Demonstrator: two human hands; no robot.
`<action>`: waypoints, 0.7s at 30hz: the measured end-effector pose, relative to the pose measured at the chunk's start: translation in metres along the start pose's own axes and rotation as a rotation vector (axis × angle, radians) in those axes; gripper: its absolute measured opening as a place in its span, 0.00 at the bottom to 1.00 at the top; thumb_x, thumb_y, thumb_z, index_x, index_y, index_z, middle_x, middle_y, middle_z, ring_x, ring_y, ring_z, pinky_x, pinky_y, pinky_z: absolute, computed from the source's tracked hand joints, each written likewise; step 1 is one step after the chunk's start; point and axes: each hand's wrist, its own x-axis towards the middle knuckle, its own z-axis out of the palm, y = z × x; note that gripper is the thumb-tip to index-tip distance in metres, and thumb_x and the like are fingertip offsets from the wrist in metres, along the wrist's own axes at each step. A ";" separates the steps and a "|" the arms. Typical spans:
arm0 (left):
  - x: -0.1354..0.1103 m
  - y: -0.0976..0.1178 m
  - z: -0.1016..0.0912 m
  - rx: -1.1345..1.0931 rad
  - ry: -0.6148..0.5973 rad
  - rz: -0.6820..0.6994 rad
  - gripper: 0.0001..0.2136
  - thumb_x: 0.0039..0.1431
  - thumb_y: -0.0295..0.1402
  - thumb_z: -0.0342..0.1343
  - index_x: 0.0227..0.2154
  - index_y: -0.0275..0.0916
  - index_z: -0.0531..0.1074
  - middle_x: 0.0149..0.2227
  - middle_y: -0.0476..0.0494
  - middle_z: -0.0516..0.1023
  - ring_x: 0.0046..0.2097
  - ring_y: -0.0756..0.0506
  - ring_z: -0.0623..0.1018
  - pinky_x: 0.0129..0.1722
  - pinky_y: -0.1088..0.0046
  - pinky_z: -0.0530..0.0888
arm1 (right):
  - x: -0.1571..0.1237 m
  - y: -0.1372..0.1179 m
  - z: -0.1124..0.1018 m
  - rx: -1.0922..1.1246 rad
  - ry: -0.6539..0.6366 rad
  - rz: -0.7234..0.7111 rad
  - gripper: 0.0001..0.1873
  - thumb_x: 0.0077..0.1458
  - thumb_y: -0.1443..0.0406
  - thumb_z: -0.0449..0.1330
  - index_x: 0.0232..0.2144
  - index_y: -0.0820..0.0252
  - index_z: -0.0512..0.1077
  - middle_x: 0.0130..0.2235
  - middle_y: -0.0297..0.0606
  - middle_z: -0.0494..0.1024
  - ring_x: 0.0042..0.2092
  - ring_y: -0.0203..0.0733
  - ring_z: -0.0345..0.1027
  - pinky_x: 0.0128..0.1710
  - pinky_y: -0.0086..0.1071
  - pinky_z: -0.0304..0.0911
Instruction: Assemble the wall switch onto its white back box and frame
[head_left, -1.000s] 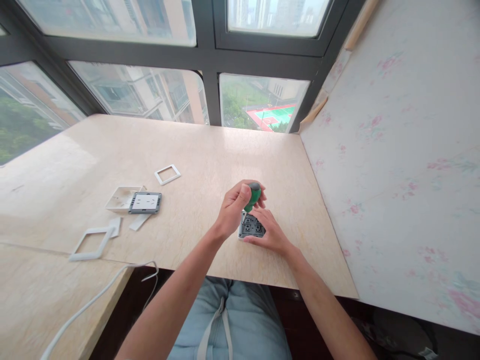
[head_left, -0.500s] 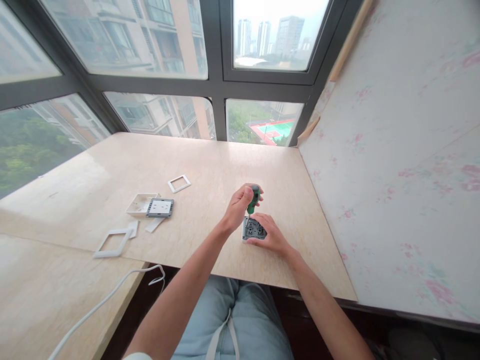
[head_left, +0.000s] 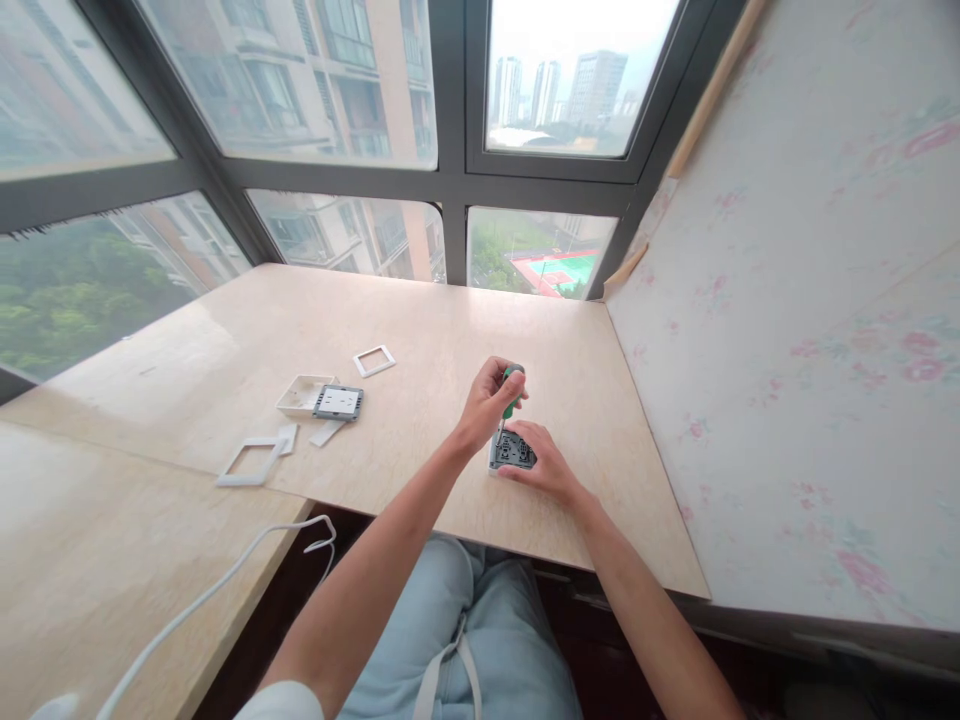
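Ideally, the left hand [head_left: 486, 400], fingers wrapped around a green-handled metal screwdriver [head_left: 511, 409], should press vertically near ten o'clock on the square dark-grey plastic module [head_left: 514, 451]; the right hand [head_left: 549, 463], fingers clasping its three-o'clock side, steadies it on the beige tabletop [head_left: 450, 325].

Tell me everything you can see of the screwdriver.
The screwdriver has a green handle with a darker end and a thin, metallic-looking shaft. The left hand grips the handle, partly hiding it. It stands steeply, slightly tilted, shaft down over the grey switch module's left part; its tip is too small to make out.
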 end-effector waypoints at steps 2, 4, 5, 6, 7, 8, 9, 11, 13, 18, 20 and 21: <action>-0.003 0.001 -0.001 -0.005 -0.033 -0.001 0.22 0.58 0.54 0.57 0.36 0.37 0.70 0.30 0.47 0.73 0.30 0.51 0.72 0.31 0.75 0.68 | 0.000 0.000 0.000 0.000 0.005 0.004 0.38 0.51 0.43 0.64 0.59 0.52 0.65 0.58 0.48 0.70 0.60 0.58 0.62 0.60 0.54 0.58; -0.004 0.002 0.001 -0.046 -0.049 -0.003 0.22 0.61 0.54 0.53 0.37 0.36 0.72 0.31 0.45 0.74 0.31 0.50 0.73 0.31 0.73 0.69 | 0.000 0.000 0.000 -0.003 0.009 0.008 0.38 0.51 0.43 0.65 0.59 0.52 0.65 0.57 0.48 0.71 0.60 0.58 0.62 0.60 0.55 0.58; -0.004 0.002 0.002 -0.069 -0.043 0.001 0.22 0.62 0.53 0.51 0.37 0.35 0.72 0.30 0.46 0.73 0.30 0.50 0.73 0.30 0.73 0.68 | 0.000 -0.001 0.000 -0.003 0.010 0.009 0.38 0.50 0.43 0.65 0.59 0.52 0.65 0.57 0.48 0.71 0.60 0.59 0.62 0.60 0.55 0.58; -0.004 0.002 0.003 -0.087 -0.026 0.008 0.22 0.63 0.53 0.50 0.38 0.35 0.72 0.28 0.46 0.73 0.28 0.50 0.72 0.29 0.73 0.67 | 0.000 -0.001 0.000 -0.002 0.010 0.008 0.39 0.50 0.43 0.65 0.59 0.52 0.65 0.57 0.48 0.71 0.60 0.59 0.62 0.60 0.55 0.58; -0.004 0.002 0.005 -0.097 -0.004 0.018 0.23 0.64 0.53 0.48 0.37 0.35 0.71 0.26 0.48 0.72 0.26 0.51 0.71 0.27 0.74 0.66 | 0.000 -0.001 0.000 0.000 0.009 0.007 0.39 0.50 0.43 0.65 0.59 0.52 0.65 0.57 0.48 0.71 0.60 0.59 0.62 0.60 0.55 0.58; -0.003 0.001 0.007 -0.101 0.018 0.031 0.23 0.65 0.54 0.46 0.37 0.35 0.70 0.24 0.49 0.70 0.25 0.52 0.69 0.26 0.75 0.64 | 0.000 -0.001 0.000 0.002 0.009 0.007 0.39 0.50 0.43 0.65 0.59 0.52 0.65 0.57 0.48 0.71 0.60 0.58 0.62 0.60 0.54 0.58; -0.003 0.001 0.008 -0.100 0.034 0.042 0.23 0.65 0.54 0.45 0.36 0.36 0.69 0.23 0.51 0.69 0.23 0.53 0.67 0.25 0.75 0.63 | 0.001 -0.002 0.000 0.003 0.008 0.008 0.39 0.50 0.43 0.64 0.59 0.53 0.65 0.57 0.48 0.71 0.60 0.58 0.62 0.61 0.54 0.58; -0.002 0.000 0.010 -0.085 0.044 0.039 0.20 0.63 0.53 0.51 0.35 0.38 0.64 0.24 0.54 0.67 0.23 0.54 0.65 0.24 0.77 0.62 | 0.001 -0.002 -0.001 0.004 0.004 0.008 0.38 0.51 0.43 0.64 0.58 0.53 0.65 0.57 0.48 0.71 0.60 0.58 0.62 0.61 0.54 0.58; -0.002 -0.001 0.011 -0.063 0.059 0.010 0.20 0.57 0.49 0.61 0.36 0.41 0.59 0.26 0.56 0.67 0.23 0.56 0.65 0.23 0.78 0.62 | 0.000 -0.002 -0.001 0.003 0.000 0.010 0.38 0.51 0.43 0.64 0.58 0.52 0.65 0.57 0.47 0.71 0.60 0.58 0.62 0.61 0.54 0.58; 0.000 -0.001 0.009 0.000 0.126 -0.011 0.22 0.51 0.47 0.67 0.33 0.41 0.60 0.27 0.55 0.68 0.26 0.55 0.69 0.26 0.78 0.66 | 0.000 0.000 0.000 0.004 0.000 0.024 0.38 0.51 0.43 0.64 0.58 0.52 0.66 0.57 0.47 0.71 0.60 0.58 0.62 0.61 0.54 0.57; 0.001 0.000 0.007 0.015 0.114 -0.001 0.21 0.52 0.49 0.65 0.33 0.39 0.65 0.28 0.52 0.70 0.29 0.53 0.72 0.29 0.77 0.68 | -0.001 0.001 0.000 0.004 0.000 0.025 0.38 0.50 0.42 0.64 0.58 0.52 0.66 0.57 0.47 0.71 0.60 0.58 0.62 0.61 0.55 0.57; 0.002 0.000 0.006 0.012 0.097 0.001 0.20 0.53 0.50 0.63 0.33 0.38 0.67 0.29 0.50 0.71 0.30 0.53 0.72 0.30 0.76 0.69 | -0.001 0.001 0.000 0.003 0.002 0.025 0.38 0.50 0.42 0.64 0.58 0.52 0.66 0.57 0.47 0.71 0.60 0.58 0.62 0.61 0.55 0.57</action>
